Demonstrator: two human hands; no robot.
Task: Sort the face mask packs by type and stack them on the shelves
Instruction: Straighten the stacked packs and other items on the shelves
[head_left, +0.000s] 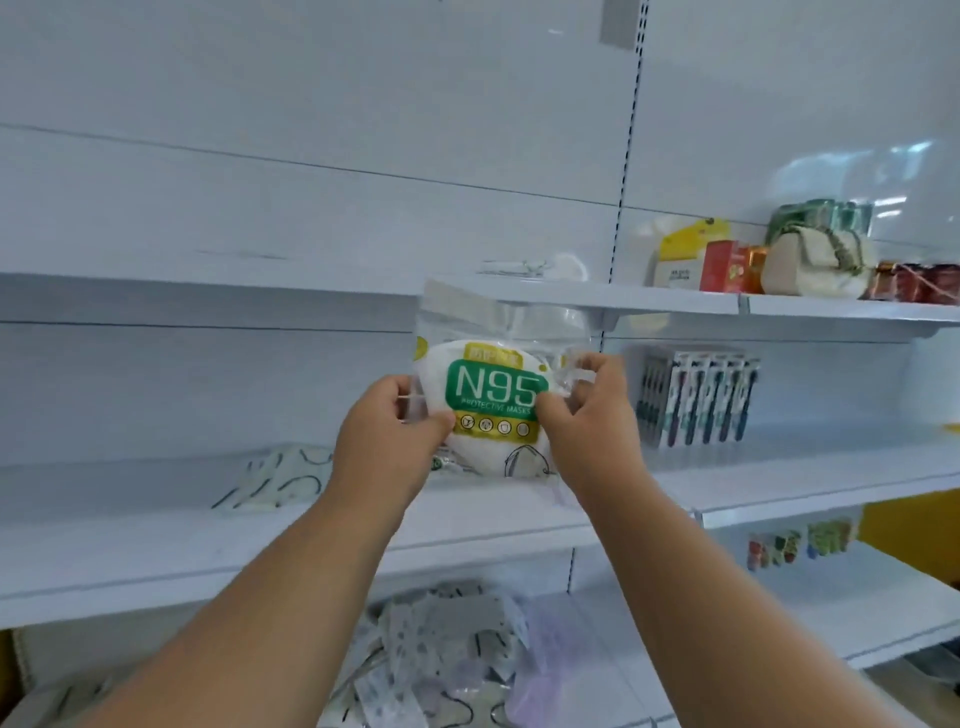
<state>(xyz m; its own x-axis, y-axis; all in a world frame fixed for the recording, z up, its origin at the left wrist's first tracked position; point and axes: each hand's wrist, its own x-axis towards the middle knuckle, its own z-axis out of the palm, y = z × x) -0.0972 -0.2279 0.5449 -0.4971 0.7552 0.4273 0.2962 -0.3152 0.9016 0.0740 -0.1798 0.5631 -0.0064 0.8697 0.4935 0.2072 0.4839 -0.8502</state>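
N95 mask pack (496, 395), above the middle shelf (156, 540): left hand (387, 441) and right hand (582, 421) pinch its side edges; light, crinkly, likely slippery.

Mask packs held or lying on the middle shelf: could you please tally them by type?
N95 pack, gripped by the left hand and the right hand: 1
Patterned pack, lying on the middle shelf: 1 visible
Total: 2

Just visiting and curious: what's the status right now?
Left hand and right hand both gripping the N95 mask pack. Held upright before the middle shelf. Nothing in the way.
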